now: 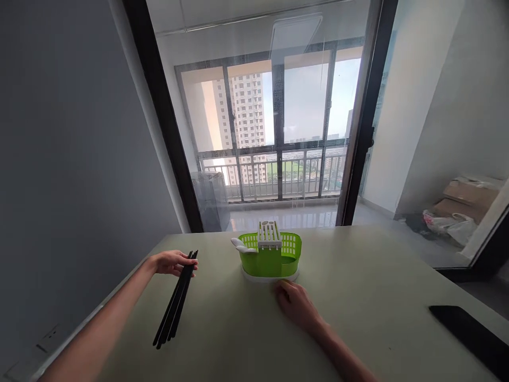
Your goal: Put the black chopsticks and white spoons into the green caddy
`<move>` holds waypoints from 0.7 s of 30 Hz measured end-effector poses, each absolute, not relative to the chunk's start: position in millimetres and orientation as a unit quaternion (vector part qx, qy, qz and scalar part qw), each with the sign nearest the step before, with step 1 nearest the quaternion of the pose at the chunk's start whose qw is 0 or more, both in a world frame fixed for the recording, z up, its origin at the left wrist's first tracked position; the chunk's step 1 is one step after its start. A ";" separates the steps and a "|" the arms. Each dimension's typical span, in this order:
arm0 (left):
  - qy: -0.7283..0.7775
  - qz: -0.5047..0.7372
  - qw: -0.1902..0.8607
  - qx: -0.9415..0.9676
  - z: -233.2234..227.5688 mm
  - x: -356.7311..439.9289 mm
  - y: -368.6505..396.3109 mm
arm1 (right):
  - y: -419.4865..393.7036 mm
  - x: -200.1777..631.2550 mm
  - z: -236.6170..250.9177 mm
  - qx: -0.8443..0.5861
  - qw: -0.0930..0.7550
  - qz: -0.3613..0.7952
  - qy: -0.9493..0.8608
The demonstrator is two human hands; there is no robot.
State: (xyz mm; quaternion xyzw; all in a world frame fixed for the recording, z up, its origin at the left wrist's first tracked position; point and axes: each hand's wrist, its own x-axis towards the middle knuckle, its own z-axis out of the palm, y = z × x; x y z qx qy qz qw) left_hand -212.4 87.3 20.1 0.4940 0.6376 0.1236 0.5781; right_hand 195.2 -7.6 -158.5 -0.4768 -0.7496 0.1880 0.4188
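Note:
A bundle of several black chopsticks [177,302] is in my left hand [175,263], on the left side of the table. The fingers close round the far ends, and the near ends slant toward me; whether those touch the table I cannot tell. At the middle stands a green basket [268,263] with slotted walls, a white base, a white slatted piece across its top and a white spoon-like piece at its left rim. My right hand [294,302] is just in front of the basket's base, fingers curled and slightly blurred. What those fingers hold, if anything, is hidden.
The pale table [353,297] carries a flat black object [473,337] at its right edge. A grey wall [79,132] borders the left side. Beyond the table is a glass door with a dark frame [358,132]. Cardboard boxes [473,199] and plastic bags lie on the floor at right.

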 end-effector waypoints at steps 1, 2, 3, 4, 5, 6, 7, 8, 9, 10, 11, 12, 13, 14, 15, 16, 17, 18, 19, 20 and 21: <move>0.639 0.115 0.574 0.498 14.2 -215.0 86.7 | -7.2 195.2 -159.4 -0.478 0.418 0.190 -0.749; 0.640 0.107 0.572 0.503 9.0 -216.9 86.1 | -6.9 195.3 -160.2 -0.478 0.418 0.192 -0.748; 0.640 0.099 0.570 0.505 4.5 -218.2 85.6 | -6.6 195.3 -160.9 -0.479 0.417 0.194 -0.747; 0.641 0.092 0.568 0.507 0.7 -218.9 85.1 | -6.3 195.4 -161.5 -0.481 0.417 0.196 -0.746; 0.643 0.086 0.567 0.507 -2.5 -219.3 84.7 | -6.1 195.5 -162.1 -0.482 0.416 0.197 -0.745; 0.645 0.082 0.565 0.507 -5.3 -219.5 84.6 | -6.0 195.7 -162.7 -0.483 0.415 0.199 -0.745; 0.648 0.079 0.564 0.506 -7.8 -219.6 84.7 | -5.8 196.0 -163.2 -0.484 0.415 0.200 -0.744; 0.651 0.078 0.561 0.505 -9.9 -219.6 85.1 | -5.7 196.3 -163.7 -0.485 0.414 0.201 -0.744; 0.655 0.076 0.558 0.503 -11.9 -219.7 85.8 | -5.6 196.6 -164.1 -0.485 0.414 0.202 -0.743; 0.660 0.074 0.555 0.501 -13.6 -219.8 86.8 | -5.5 197.0 -164.5 -0.485 0.414 0.202 -0.743; 0.666 0.071 0.550 0.499 -15.2 -219.9 88.0 | -5.3 197.3 -164.8 -0.485 0.414 0.203 -0.743; 0.672 0.069 0.545 0.497 -16.7 -219.9 89.3 | -5.2 197.6 -165.1 -0.484 0.414 0.203 -0.744; 0.677 0.066 0.540 0.495 -18.0 -219.9 90.7 | -5.1 197.7 -165.3 -0.483 0.413 0.204 -0.744; 0.683 0.063 0.535 0.494 -19.2 -219.9 92.1 | -5.0 197.8 -165.4 -0.482 0.413 0.205 -0.745; 0.688 0.060 0.529 0.493 -20.2 -219.8 93.4 | -4.8 197.8 -165.5 -0.482 0.413 0.205 -0.745; 0.692 0.058 0.525 0.493 -21.2 -219.7 94.6 | -4.7 197.7 -165.7 -0.482 0.413 0.206 -0.745; 0.695 0.056 0.520 0.493 -22.2 -219.6 95.8 | -4.4 197.6 -165.8 -0.483 0.413 0.206 -0.744; 0.698 0.055 0.516 0.493 -23.3 -219.6 97.0 | -4.2 197.5 -166.0 -0.484 0.413 0.206 -0.744; 0.701 0.053 0.512 0.493 -24.6 -219.8 98.3 | -4.0 197.4 -166.1 -0.485 0.412 0.206 -0.743; 0.705 0.052 0.507 0.494 -26.0 -220.0 99.6 | -3.8 197.3 -166.2 -0.486 0.412 0.206 -0.743; 0.709 0.051 0.500 0.495 -27.5 -220.5 100.9 | -3.7 197.4 -166.3 -0.486 0.412 0.207 -0.743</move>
